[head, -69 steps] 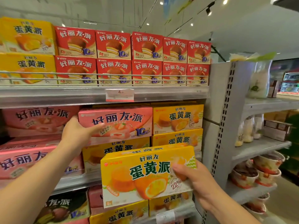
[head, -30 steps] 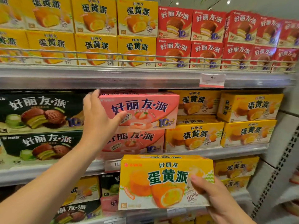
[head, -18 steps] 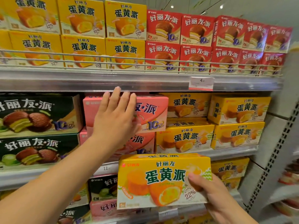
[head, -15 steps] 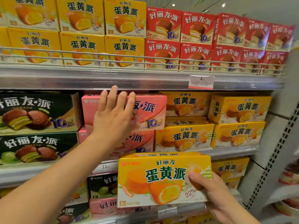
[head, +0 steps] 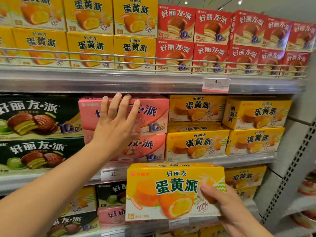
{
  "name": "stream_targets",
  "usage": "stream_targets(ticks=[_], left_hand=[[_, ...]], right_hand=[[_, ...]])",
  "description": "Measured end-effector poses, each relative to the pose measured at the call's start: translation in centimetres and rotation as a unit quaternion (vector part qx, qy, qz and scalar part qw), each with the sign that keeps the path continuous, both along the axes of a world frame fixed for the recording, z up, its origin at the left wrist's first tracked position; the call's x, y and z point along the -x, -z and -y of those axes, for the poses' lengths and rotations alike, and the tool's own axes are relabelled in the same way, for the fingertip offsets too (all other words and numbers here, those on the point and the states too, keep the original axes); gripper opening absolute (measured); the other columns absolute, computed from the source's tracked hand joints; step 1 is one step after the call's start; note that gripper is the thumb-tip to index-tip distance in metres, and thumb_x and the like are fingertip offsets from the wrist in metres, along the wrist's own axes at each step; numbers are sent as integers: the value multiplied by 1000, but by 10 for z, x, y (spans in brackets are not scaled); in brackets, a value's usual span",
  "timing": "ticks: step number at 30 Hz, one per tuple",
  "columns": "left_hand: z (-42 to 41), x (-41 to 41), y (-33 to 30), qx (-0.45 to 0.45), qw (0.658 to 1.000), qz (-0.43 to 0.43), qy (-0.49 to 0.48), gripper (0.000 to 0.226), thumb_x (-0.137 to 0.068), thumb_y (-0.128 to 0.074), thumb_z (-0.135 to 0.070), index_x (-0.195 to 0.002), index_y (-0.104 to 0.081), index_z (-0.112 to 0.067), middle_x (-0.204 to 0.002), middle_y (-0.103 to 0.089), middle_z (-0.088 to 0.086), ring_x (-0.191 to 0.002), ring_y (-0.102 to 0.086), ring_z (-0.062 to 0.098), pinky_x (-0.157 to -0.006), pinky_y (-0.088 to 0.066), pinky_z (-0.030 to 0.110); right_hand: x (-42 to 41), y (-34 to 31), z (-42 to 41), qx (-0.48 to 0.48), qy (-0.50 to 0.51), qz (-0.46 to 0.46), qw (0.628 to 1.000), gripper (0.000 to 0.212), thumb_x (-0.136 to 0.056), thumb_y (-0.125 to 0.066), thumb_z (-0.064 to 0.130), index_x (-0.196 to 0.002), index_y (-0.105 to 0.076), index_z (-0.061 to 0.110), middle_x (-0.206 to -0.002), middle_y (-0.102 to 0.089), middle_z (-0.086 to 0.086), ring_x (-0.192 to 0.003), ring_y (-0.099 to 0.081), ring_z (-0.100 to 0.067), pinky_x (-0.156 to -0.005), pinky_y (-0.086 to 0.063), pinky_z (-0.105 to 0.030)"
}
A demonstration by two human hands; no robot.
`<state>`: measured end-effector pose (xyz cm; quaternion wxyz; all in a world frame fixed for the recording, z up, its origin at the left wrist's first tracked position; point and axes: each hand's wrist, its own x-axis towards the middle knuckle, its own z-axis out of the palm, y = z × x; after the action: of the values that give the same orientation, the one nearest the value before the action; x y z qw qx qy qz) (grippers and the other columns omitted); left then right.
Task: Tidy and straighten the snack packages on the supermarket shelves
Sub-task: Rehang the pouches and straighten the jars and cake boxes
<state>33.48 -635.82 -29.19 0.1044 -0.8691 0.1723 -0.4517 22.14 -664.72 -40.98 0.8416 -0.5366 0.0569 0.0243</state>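
Pink box [head: 153, 115] upright on mid shelf; yellow box [head: 171, 190] held level in front.

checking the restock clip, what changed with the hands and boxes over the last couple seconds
The left hand let go of the upper pink cardboard snack box and now presses its front with flat fingers. The right hand holds the yellow cardboard egg-yolk-pie box as before.
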Motion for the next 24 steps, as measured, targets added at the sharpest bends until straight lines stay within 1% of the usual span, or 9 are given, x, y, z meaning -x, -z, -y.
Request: stream_targets(ticks=[5, 7, 10, 12, 15, 17, 20, 22, 24], left_hand=[[-8, -1, -4, 7, 1000, -11, 27, 108, -58, -88, -47, -143, -42, 1, -139, -42, 33, -131, -25, 42, -109, -16, 69], [-10, -2, -6, 1, 1000, -14, 27, 106, -60, -87, -48, -142, -42, 2, -137, -44, 33, -130, -28, 45, -108, -18, 70], [-10, -4, -8, -12, 1000, -12, 19, 107, -60, -84, -54, -142, -42, 1, -135, -45, 33, -126, -37, 54, -108, -20, 69], [-8, -5, -8, -11, 1000, -11, 24, 106, -61, -84, -54, -142, -42, 0, -134, -46, 33, -122, -41, 56, -108, -19, 69], [-7, -6, -8, -29, 999, -11, 16, 111, -60, -80, -59, -146, -38, -4, -136, -43, 30, -122, -39, 51, -108, -15, 70], [-9, -6, -8, -42, 999, -10, 11, 113, -61, -78, -62, -148, -34, -7, -138, -39, 27, -124, -35, 47, -107, -14, 71], [-14, -6, -9, -51, 999, -7, 9, 113, -62, -77, -64, -149, -32, -8, -138, -31, 23, -122, -29, 42, -105, -16, 72], [-17, -8, -10, -52, 998, -11, 13, 113, -60, -79, -62, -149, -33, -8, -138, -36, 25, -123, -32, 43, -105, -16, 72], [-18, -9, -11, -46, 999, -22, 19, 113, -59, -82, -59, -148, -35, -7, -138, -40, 26, -123, -36, 45, -105, -16, 72]], right_hand=[[7, 0, -3, -8, 9, -4, 1000, 50, -67, -77, -1, -115, -62, -2, -102, -70, -29, -82, -71, -42, -55, -59, -42], [9, 1, -5, -13, 12, -7, 1000, 50, -67, -75, -2, -115, -62, -1, -103, -69, -30, -84, -71, -45, -57, -58, -46], [12, 2, -9, -25, 10, -20, 999, 51, -66, -75, -3, -114, -62, -2, -103, -68, -32, -84, -69, -48, -58, -58, -50], [12, 3, -11, -39, 5, -27, 999, 50, -67, -76, -4, -115, -62, -3, -106, -67, -34, -87, -68, -51, -62, -57, -53], [13, 4, -17, -63, -11, -33, 997, 51, -65, -85, -5, -112, -66, 0, -112, -63, -37, -96, -64, -56, -72, -54, -60], [12, 6, -21, -65, -13, -37, 997, 54, -65, -85, -5, -115, -64, 0, -114, -62, -38, -98, -62, -57, -75, -53, -62], [11, 9, -25, -60, -15, -40, 997, 56, -65, -83, -5, -116, -63, 0, -114, -62, -38, -100, -62, -57, -79, -51, -65], [11, 11, -28, -61, -14, -41, 997, 53, -65, -82, -5, -115, -64, -1, -114, -62, -38, -100, -61, -57, -83, -49, -68], [12, 12, -29, -63, -15, -45, 997, 52, -65, -84, -5, -114, -64, -1, -114, -62, -38, -100, -62, -58, -83, -48, -68]])
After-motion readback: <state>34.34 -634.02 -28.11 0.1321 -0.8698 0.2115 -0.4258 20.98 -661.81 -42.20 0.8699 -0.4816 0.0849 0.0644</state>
